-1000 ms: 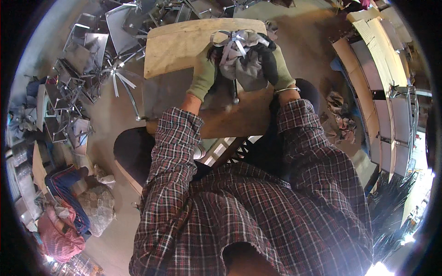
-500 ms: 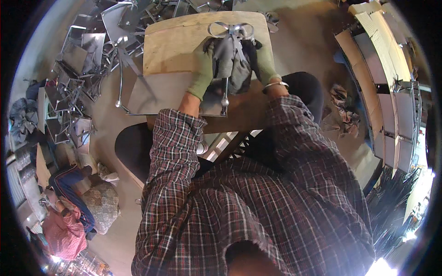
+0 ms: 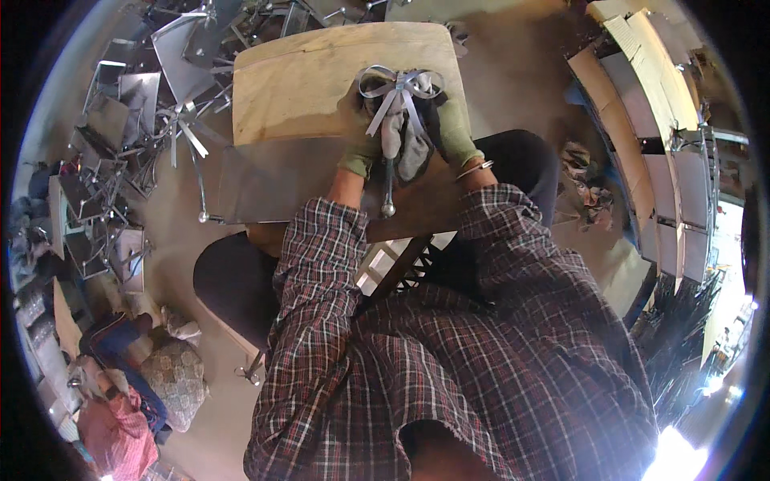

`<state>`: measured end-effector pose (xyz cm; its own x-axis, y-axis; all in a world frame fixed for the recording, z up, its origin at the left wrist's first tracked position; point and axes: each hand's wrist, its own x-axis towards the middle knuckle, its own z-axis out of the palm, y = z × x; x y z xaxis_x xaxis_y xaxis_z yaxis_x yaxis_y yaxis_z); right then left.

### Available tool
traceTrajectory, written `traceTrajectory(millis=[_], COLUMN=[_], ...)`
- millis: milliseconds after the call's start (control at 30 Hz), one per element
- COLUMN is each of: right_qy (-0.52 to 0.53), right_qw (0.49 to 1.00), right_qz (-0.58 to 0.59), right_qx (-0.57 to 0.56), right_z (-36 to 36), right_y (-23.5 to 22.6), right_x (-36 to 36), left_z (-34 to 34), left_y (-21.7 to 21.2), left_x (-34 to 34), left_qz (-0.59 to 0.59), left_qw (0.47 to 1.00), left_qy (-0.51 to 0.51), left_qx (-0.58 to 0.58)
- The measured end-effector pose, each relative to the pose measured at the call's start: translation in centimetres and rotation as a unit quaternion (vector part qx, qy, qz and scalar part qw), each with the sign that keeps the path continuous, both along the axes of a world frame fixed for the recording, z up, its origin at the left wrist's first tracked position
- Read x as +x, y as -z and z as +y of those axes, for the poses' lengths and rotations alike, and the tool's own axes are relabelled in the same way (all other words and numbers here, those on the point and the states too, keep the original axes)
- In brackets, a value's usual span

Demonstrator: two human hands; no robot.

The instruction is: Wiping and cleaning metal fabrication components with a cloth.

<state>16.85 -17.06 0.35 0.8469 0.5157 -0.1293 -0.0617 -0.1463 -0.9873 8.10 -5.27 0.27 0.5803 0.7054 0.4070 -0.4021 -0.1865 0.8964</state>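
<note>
In the upper middle of the frame, the left hand (image 3: 359, 144) and right hand (image 3: 455, 135), both in green gloves, close from either side on a bunched grey cloth (image 3: 415, 151), though most of the fingertips are hidden. The cloth lies against a metal rod (image 3: 389, 180), just below a shiny bow (image 3: 400, 85); it probably keeps the gloves off bare metal and lets the grip follow the rod. The rod seems joined to a dark flat plate (image 3: 273, 180), which lies partly over a wooden board (image 3: 337, 76). The board, between the knees, likely serves as firm backing close to the body. A second bow (image 3: 180, 123) and rod (image 3: 198, 180) hang past the board's left side, perhaps because the piece is wider than the room left there
</note>
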Motion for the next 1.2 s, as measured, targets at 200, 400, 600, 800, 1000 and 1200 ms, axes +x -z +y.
traceTrajectory(millis=[200,400,600,800,1000,1200], right_qy=[-0.025,-0.024,-0.011,-0.070,-0.170,-0.169], right_qw=[0.995,0.997,0.980,0.953,0.797,0.977], right_qz=[-0.038,-0.050,0.108,-0.262,-0.324,-0.129], right_qx=[0.086,0.044,0.168,-0.136,-0.480,0.001], right_z=[1.3,0.6,-1.0,-5.6,-6.1,-3.3], right_y=[-5.0,-2.2,0.2,-5.0,-3.1,-1.5], right_x=[-2.2,-1.9,-2.4,-2.1,-3.4,-3.8], left_z=[2.1,0.8,-0.7,5.1,4.1,2.7], left_y=[3.7,2.9,1.6,3.6,-2.4,-1.8], left_x=[-1.7,-0.8,-2.1,-6.4,-9.4,-11.0], left_qz=[-0.042,-0.140,-0.026,0.074,0.170,0.255], left_qw=[0.986,0.799,0.998,0.982,0.971,0.950], left_qy=[0.053,0.276,0.016,0.005,0.108,0.164], left_qx=[-0.154,-0.515,-0.046,-0.173,-0.127,-0.072])
